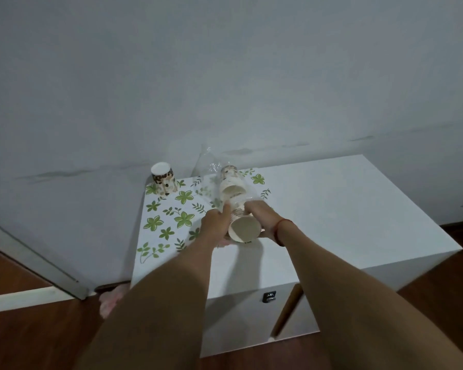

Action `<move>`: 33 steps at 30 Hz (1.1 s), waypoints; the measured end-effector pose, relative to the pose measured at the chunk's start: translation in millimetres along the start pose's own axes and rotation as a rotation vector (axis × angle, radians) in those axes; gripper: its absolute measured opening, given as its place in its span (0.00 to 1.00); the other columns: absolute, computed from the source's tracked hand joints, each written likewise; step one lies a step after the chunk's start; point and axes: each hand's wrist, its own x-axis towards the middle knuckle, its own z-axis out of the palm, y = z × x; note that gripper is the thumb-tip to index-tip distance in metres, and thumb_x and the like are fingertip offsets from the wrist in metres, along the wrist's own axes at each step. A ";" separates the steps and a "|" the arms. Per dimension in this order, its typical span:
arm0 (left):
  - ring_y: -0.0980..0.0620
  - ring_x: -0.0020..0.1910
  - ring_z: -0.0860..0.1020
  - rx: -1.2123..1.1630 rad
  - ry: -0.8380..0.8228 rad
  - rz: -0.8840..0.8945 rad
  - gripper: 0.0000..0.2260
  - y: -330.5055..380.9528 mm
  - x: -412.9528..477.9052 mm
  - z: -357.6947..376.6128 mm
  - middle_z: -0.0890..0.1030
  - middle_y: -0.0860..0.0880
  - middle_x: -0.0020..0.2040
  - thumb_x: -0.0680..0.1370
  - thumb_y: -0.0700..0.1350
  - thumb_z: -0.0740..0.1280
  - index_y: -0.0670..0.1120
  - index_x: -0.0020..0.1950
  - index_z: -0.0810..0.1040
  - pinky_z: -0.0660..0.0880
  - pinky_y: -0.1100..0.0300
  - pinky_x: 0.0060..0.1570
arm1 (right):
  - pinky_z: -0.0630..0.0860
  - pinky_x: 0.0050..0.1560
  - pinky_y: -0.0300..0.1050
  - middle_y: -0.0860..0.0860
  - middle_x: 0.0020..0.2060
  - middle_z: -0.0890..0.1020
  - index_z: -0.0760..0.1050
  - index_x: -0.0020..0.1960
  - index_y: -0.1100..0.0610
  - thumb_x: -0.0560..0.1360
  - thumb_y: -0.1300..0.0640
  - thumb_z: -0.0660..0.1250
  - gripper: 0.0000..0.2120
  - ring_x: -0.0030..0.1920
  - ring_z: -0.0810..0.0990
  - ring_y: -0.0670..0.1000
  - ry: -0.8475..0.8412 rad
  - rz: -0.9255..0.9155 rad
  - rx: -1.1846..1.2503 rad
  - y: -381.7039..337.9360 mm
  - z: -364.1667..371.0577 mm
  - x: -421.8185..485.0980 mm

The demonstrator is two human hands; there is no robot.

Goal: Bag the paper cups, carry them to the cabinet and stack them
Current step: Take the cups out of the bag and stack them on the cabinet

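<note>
A wooden floor (24, 343) is showing at the far left, under a pale wall (225, 76). Something pink (110, 303) is lying on the floor by the cabinet's left bottom corner; what it is cannot be told.

On the cabinet (345, 204), a flowered mat (169, 220) is covering the left part of the white top. A single cup (162, 181) with a brown pattern is standing upside down on the mat's far left corner, close to the wall and well apart from the hands.

Just right of it, a clear bag (205, 162) is rising in a crumpled peak above the mat and wrapping the far end of the stack (237, 204). How far the plastic is reaching toward the hands is not clear.

The left hand (215, 222) is gripping the stack's left side, thumb lying along the paper. The stack of nested cups is lying tilted above the mat's right edge, its open mouth facing the camera and its far end pointing toward the wall. The right hand (262, 217) is clasping the stack's right side, fingers curling around it near the mouth. A red string (284, 228) is circling that wrist.

Further right, the cabinet's bare top is running toward the wall. Below, on the front, a small dark lock (269, 297) is sitting beside a door (297, 313) standing slightly ajar.
</note>
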 end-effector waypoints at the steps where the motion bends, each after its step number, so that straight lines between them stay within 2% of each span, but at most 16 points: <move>1: 0.37 0.47 0.84 -0.066 -0.041 -0.017 0.29 -1.6 -3.6 -0.8 0.82 0.39 0.54 0.76 0.65 0.56 0.42 0.59 0.76 0.83 0.46 0.44 | 0.80 0.45 0.50 0.55 0.56 0.77 0.71 0.55 0.53 0.70 0.52 0.65 0.15 0.46 0.78 0.54 0.021 -0.010 0.064 0.5 -1.6 -0.8; 3: 0.38 0.46 0.84 -0.181 -0.088 -0.062 0.21 -4.3 -10.7 -2.1 0.80 0.39 0.56 0.78 0.61 0.61 0.44 0.60 0.72 0.82 0.53 0.28 | 0.79 0.41 0.47 0.58 0.57 0.78 0.71 0.55 0.54 0.72 0.54 0.67 0.13 0.40 0.77 0.52 0.082 -0.014 0.108 5.0 -3.9 -1.1; 5: 0.39 0.49 0.81 -0.199 -0.108 -0.063 0.16 -6.7 -16.3 -4.2 0.78 0.40 0.59 0.80 0.54 0.59 0.46 0.63 0.70 0.77 0.58 0.21 | 0.81 0.50 0.52 0.62 0.57 0.79 0.69 0.64 0.58 0.73 0.59 0.67 0.20 0.44 0.79 0.55 0.075 0.005 0.086 10.1 -3.3 -4.5; 7: 0.41 0.50 0.81 -0.163 -0.167 -0.055 0.16 -9.0 -23.0 -10.0 0.79 0.41 0.58 0.80 0.52 0.56 0.47 0.65 0.70 0.81 0.53 0.28 | 0.79 0.58 0.55 0.59 0.56 0.79 0.67 0.67 0.58 0.73 0.60 0.67 0.24 0.52 0.81 0.57 0.009 0.038 0.026 13.1 -0.3 -11.2; 9: 0.41 0.50 0.83 -0.119 -0.222 -0.062 0.18 -15.3 -27.0 -18.2 0.81 0.40 0.55 0.79 0.53 0.53 0.48 0.65 0.71 0.83 0.44 0.41 | 0.79 0.58 0.54 0.59 0.59 0.79 0.67 0.61 0.55 0.72 0.60 0.69 0.20 0.55 0.81 0.58 -0.067 0.055 -0.007 11.6 4.6 -20.3; 10: 0.40 0.49 0.83 -0.089 -0.244 -0.066 0.18 -18.0 -28.5 -23.1 0.82 0.40 0.53 0.79 0.54 0.52 0.49 0.64 0.71 0.82 0.43 0.44 | 0.79 0.56 0.53 0.59 0.60 0.79 0.66 0.60 0.54 0.72 0.61 0.70 0.20 0.55 0.81 0.58 -0.078 0.063 -0.028 10.7 8.9 -24.7; 12: 0.41 0.47 0.84 -0.036 -0.302 -0.056 0.19 -22.1 -33.1 -36.0 0.83 0.39 0.52 0.79 0.55 0.50 0.48 0.63 0.71 0.83 0.44 0.43 | 0.80 0.52 0.52 0.59 0.61 0.78 0.66 0.62 0.53 0.70 0.60 0.71 0.24 0.56 0.81 0.58 -0.080 0.054 -0.055 10.6 21.2 -32.9; 15: 0.43 0.46 0.83 -0.019 -0.316 -0.027 0.18 -31.8 -42.3 -55.4 0.82 0.38 0.54 0.82 0.52 0.49 0.47 0.64 0.70 0.82 0.52 0.37 | 0.80 0.54 0.53 0.57 0.61 0.78 0.64 0.68 0.52 0.69 0.59 0.74 0.31 0.57 0.81 0.58 -0.063 0.024 -0.085 8.9 44.7 -49.0; 18: 0.43 0.53 0.81 0.003 -0.313 -0.014 0.16 -44.2 -50.3 -77.8 0.80 0.40 0.56 0.80 0.51 0.50 0.48 0.63 0.70 0.80 0.49 0.48 | 0.80 0.52 0.52 0.56 0.58 0.78 0.65 0.65 0.53 0.70 0.61 0.73 0.27 0.55 0.80 0.57 -0.032 0.002 -0.062 6.4 69.6 -67.3; 21: 0.43 0.46 0.79 -0.056 -0.258 0.065 0.12 -49.3 -56.3 -100.8 0.80 0.41 0.49 0.78 0.47 0.50 0.46 0.55 0.71 0.77 0.49 0.48 | 0.79 0.43 0.48 0.56 0.60 0.78 0.64 0.66 0.52 0.69 0.65 0.73 0.31 0.56 0.79 0.56 -0.008 -0.065 -0.019 -0.1 93.7 -77.3; 23: 0.42 0.45 0.79 -0.071 -0.233 0.071 0.11 -52.0 -59.4 -117.0 0.79 0.42 0.45 0.78 0.46 0.50 0.48 0.48 0.71 0.76 0.48 0.49 | 0.80 0.46 0.51 0.56 0.60 0.79 0.66 0.62 0.54 0.67 0.65 0.75 0.28 0.59 0.79 0.57 -0.001 -0.064 -0.037 -6.7 109.4 -78.9; 25: 0.43 0.42 0.78 -0.110 -0.202 0.078 0.11 -51.9 -55.3 -134.3 0.79 0.43 0.42 0.78 0.46 0.50 0.48 0.44 0.71 0.76 0.51 0.45 | 0.81 0.51 0.53 0.56 0.60 0.79 0.70 0.61 0.59 0.65 0.64 0.77 0.27 0.60 0.79 0.57 0.008 -0.074 -0.090 -19.6 125.3 -79.9; 28: 0.43 0.39 0.80 -0.199 -0.144 0.104 0.13 -47.8 -39.5 -161.8 0.81 0.40 0.43 0.75 0.48 0.52 0.47 0.46 0.75 0.78 0.50 0.41 | 0.79 0.57 0.56 0.57 0.56 0.81 0.74 0.59 0.63 0.65 0.64 0.77 0.24 0.60 0.79 0.58 -0.024 -0.154 -0.129 -44.5 145.9 -73.7; 30: 0.44 0.38 0.80 -0.262 -0.087 0.132 0.14 -42.7 -27.6 -180.7 0.82 0.41 0.43 0.74 0.48 0.53 0.46 0.47 0.77 0.79 0.50 0.41 | 0.76 0.61 0.57 0.57 0.51 0.81 0.76 0.57 0.61 0.66 0.67 0.76 0.21 0.57 0.80 0.58 -0.026 -0.219 -0.122 -62.3 158.1 -67.5; 31: 0.45 0.37 0.79 -0.282 -0.060 0.150 0.13 -39.2 -21.9 -188.7 0.81 0.42 0.41 0.75 0.48 0.53 0.47 0.46 0.76 0.78 0.51 0.41 | 0.76 0.63 0.57 0.58 0.51 0.81 0.75 0.60 0.61 0.66 0.68 0.76 0.23 0.57 0.79 0.58 -0.019 -0.263 -0.116 -70.1 161.8 -60.0; 33: 0.46 0.39 0.78 -0.316 -0.022 0.182 0.10 -27.7 -10.6 -204.4 0.81 0.43 0.42 0.73 0.47 0.55 0.47 0.43 0.75 0.77 0.50 0.45 | 0.76 0.62 0.54 0.61 0.57 0.80 0.70 0.66 0.63 0.66 0.71 0.75 0.30 0.59 0.79 0.59 -0.009 -0.354 -0.111 -84.5 168.8 -44.5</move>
